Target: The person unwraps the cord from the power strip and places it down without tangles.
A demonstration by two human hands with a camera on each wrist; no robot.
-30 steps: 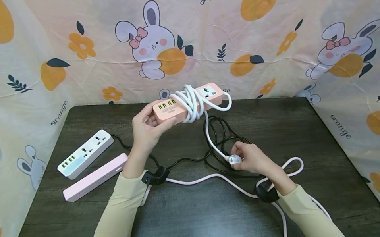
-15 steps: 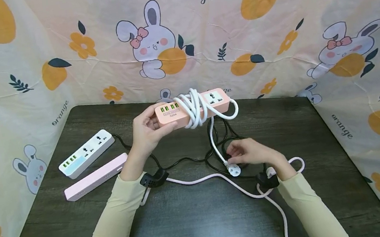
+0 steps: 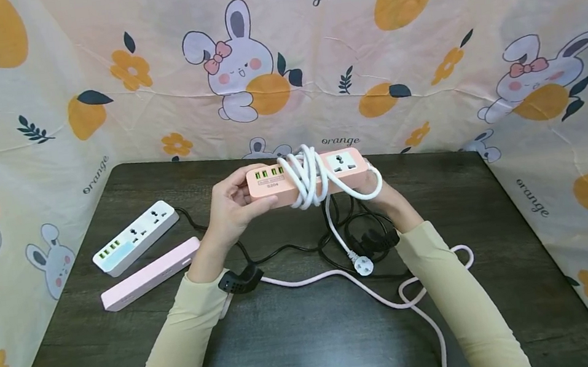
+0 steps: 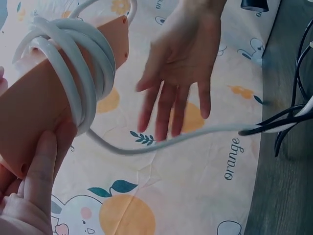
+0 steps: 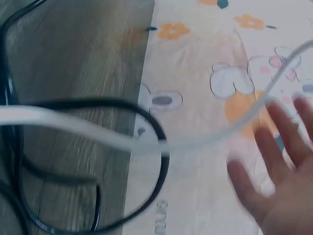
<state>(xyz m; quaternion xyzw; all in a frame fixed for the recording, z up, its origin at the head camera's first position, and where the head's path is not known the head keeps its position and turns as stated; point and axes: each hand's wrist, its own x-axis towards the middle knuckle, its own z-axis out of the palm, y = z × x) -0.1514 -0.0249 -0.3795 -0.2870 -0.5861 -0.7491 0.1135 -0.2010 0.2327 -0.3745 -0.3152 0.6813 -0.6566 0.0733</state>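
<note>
My left hand [image 3: 229,210] grips the left end of a peach power strip [image 3: 270,184], raised above the table. White cord [image 3: 305,185] is wound several times round the strip's middle. From these loops the cord hangs down to a white plug [image 3: 363,265] near the tabletop. My right hand [image 4: 183,68] is behind the strip's right end, mostly hidden by it in the head view. In the left wrist view its fingers are spread and apart from the strip. The right wrist view shows the hand [image 5: 288,181] near the hanging white cord [image 5: 200,140], holding nothing.
A white power strip [image 3: 135,236] and a pink power strip [image 3: 150,274] lie at the left of the dark table [image 3: 294,357]. Tangled black cable [image 3: 330,247] lies behind the plug. A pale cord [image 3: 366,288] crosses the table. A printed cloth [image 3: 143,54] hangs behind.
My right hand has let go of the plug and moved up behind the strip's right end. The plug now hangs lower. The left hand has shifted slightly right and down with the strip.
</note>
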